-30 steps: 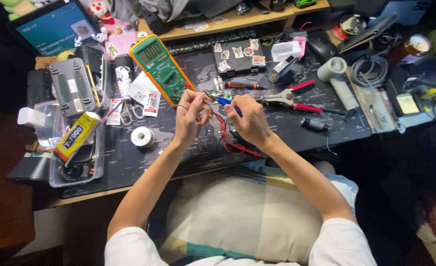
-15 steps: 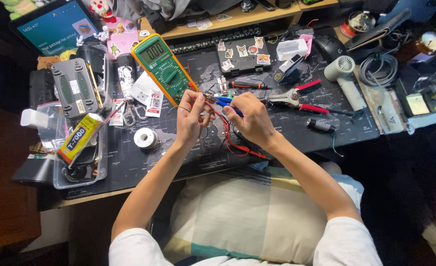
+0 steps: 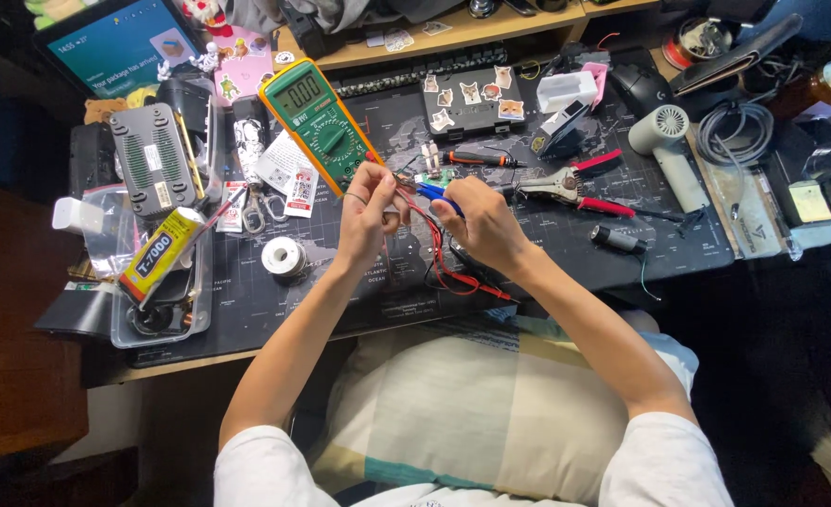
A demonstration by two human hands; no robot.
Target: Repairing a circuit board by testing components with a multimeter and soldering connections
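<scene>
My left hand (image 3: 370, 211) pinches thin wires just above the dark desk mat (image 3: 340, 291), fingers closed on them. My right hand (image 3: 479, 218) grips a small blue-handled tool (image 3: 431, 192) whose tip meets those wires. Red and black test leads (image 3: 453, 272) loop under both hands and trail toward the desk's front edge. A green and yellow multimeter (image 3: 317, 120) lies just behind my left hand.
A solder spool (image 3: 284, 256) sits left of my left wrist. Red-handled pliers (image 3: 570, 188) and a screwdriver (image 3: 477, 158) lie to the right. A clear tray with a yellow glue tube (image 3: 157, 253) stands at left. A tablet (image 3: 120, 42), small fan (image 3: 669, 150) and cables crowd the back.
The hands stay together over the same spot on the mat. My fingers have shifted slightly on the wires.
</scene>
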